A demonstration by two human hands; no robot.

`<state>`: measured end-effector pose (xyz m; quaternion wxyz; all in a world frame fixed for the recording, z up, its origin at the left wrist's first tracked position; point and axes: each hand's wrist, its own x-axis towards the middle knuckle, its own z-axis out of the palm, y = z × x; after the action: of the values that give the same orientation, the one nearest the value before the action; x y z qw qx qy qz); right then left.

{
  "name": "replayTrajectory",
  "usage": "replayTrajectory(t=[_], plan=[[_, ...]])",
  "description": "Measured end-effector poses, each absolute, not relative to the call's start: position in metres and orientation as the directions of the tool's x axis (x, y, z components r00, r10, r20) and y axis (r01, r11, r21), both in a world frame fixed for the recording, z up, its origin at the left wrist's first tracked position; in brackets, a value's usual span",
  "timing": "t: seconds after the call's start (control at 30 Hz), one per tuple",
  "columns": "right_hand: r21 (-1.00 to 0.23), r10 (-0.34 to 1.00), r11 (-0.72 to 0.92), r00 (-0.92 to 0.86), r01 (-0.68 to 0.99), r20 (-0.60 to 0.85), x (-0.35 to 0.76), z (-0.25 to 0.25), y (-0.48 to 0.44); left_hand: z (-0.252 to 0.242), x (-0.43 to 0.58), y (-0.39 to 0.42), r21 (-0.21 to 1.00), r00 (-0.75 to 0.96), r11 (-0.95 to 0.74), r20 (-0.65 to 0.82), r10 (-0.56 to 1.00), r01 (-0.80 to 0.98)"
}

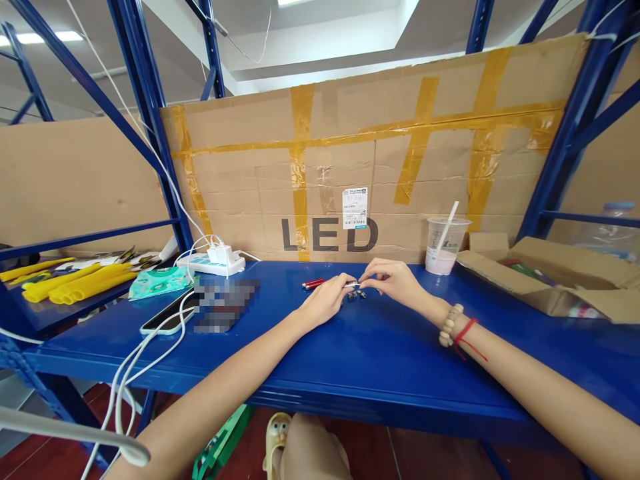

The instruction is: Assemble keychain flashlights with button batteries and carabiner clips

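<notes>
My left hand (pixel 327 298) rests on the blue tabletop, its fingers closed on a slim silver-white tube (pixel 351 285) that points to the right. My right hand (pixel 395 280) meets it from the other side, thumb and forefinger pinched at the tube's right end. Whatever small part sits between those right fingertips is too tiny to make out. Just below the fingers lie several small shiny metal pieces (pixel 357 295). Red pen-like sticks (pixel 313 284) lie beside my left hand, partly behind it.
At the left, a phone (pixel 170 312) lies under white cables near a power strip (pixel 213 262) and a green tissue pack (pixel 159 283). A plastic cup with a straw (pixel 443 250) and an open cardboard box (pixel 547 280) stand at the right. A cardboard wall (pixel 240 180) closes the back.
</notes>
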<state>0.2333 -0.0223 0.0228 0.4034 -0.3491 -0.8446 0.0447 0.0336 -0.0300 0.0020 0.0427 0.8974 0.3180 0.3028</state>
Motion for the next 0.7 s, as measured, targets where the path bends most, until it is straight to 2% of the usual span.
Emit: replayTrajectory(t=[0.2, 0.37, 0.53, 0.6, 0.7], plan=[[-0.487, 0.664, 0.746, -0.448, 0.454, 0.599, 0.231, 0.023, -0.025, -0.003, 0.035, -0.033, 0.301, 0.638, -0.813, 0.507, 0.58, 0.499], [-0.617, 0.75, 0.661, -0.387, 0.428, 0.536, 0.225, 0.018, -0.025, -0.006, 0.036, -0.03, 0.199, 0.623, -0.802, 0.535, 0.571, 0.564], [-0.711, 0.84, 0.537, -0.364, 0.455, 0.402, 0.223, 0.015, -0.024, -0.005, 0.036, -0.028, 0.084, 0.632, -0.807, 0.576, 0.518, 0.584], [-0.731, 0.859, 0.502, -0.367, 0.462, 0.358, 0.223, 0.014, -0.023, -0.003, 0.035, -0.029, 0.097, 0.632, -0.805, 0.568, 0.528, 0.585], [-0.762, 0.884, 0.455, -0.342, 0.461, 0.32, 0.224, 0.014, -0.022, 0.0, 0.035, -0.032, 0.19, 0.6, -0.782, 0.544, 0.587, 0.593]])
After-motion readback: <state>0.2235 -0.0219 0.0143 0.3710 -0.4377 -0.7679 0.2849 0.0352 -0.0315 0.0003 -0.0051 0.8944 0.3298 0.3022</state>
